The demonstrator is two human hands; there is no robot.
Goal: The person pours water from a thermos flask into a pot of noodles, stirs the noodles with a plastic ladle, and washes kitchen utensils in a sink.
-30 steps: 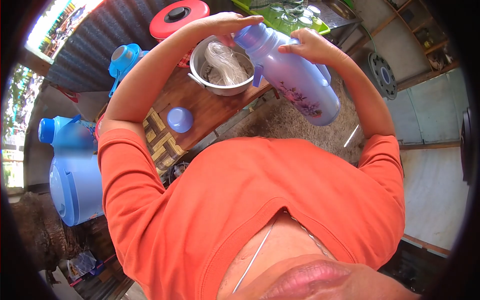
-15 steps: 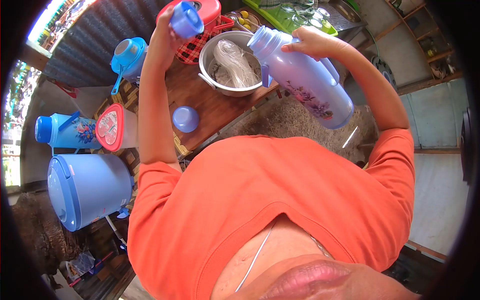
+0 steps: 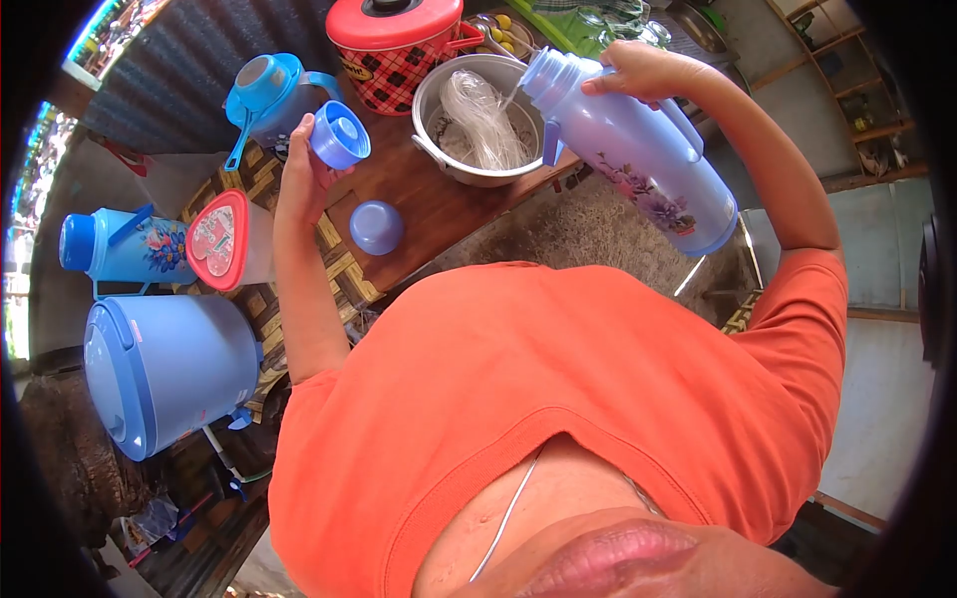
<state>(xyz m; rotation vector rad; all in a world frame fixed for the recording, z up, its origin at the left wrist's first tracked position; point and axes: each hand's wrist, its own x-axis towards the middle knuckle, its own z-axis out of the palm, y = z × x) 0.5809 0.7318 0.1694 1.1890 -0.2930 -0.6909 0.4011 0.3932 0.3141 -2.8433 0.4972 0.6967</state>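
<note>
My right hand [image 3: 653, 75] grips the handle of a lilac-blue floral thermos flask [image 3: 648, 164] near its neck. The flask is tilted, its uncapped mouth at the rim of a metal pot [image 3: 431, 125]. A pale streak like pouring water drops from the mouth into the pot. Inside lies a bundle of thin, translucent noodles [image 3: 480, 120]. My left hand [image 3: 304, 179] is closed around a blue flask stopper [image 3: 340, 136], above the table's left part. A lilac cup-like cap [image 3: 376, 228] rests on the wooden table [image 3: 439, 214] below the pot.
Behind the pot stands a red checked container [image 3: 394, 60]. At left are a blue jug [image 3: 274, 105], a red-lidded container [image 3: 221, 239], another blue flask [image 3: 140, 244] and a large blue cooler [image 3: 174, 369]. A green rack [image 3: 558, 30] with glasses is at the back.
My left hand with the stopper has come lower and closer to me. The flask has shifted slightly right in view, and a pale stream now shows at its mouth.
</note>
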